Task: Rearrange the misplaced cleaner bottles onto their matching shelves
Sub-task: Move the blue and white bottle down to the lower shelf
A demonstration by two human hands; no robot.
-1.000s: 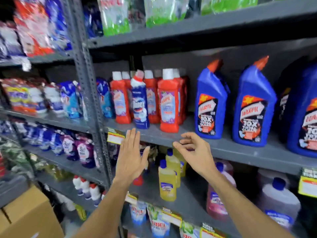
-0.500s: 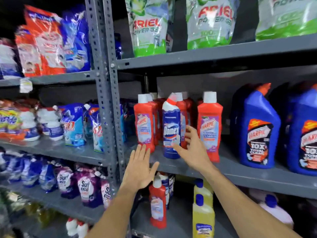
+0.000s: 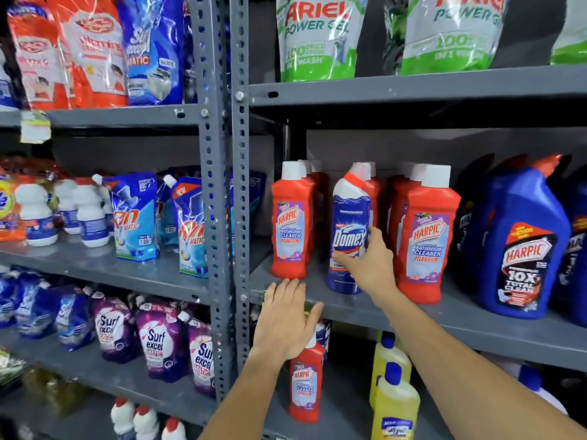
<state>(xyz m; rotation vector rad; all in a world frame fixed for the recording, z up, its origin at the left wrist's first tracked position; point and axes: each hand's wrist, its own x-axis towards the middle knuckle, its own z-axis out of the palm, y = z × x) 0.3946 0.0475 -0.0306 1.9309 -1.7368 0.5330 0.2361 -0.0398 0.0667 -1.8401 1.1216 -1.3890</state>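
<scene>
While right hand (image 3: 370, 268) cups Domex bottle (image 3: 349, 230), left hand (image 3: 286, 319) spread flat at shelf edge (image 3: 444, 322)

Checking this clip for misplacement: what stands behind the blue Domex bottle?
Behind the Domex bottle a red bottle with a white cap peeks out; its label and anything deeper are covered.

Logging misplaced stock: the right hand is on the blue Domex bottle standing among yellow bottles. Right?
Not quite. In the head view, the right hand is on the Domex bottle, but it stands among red Harpic bottles, not yellow ones.
</scene>
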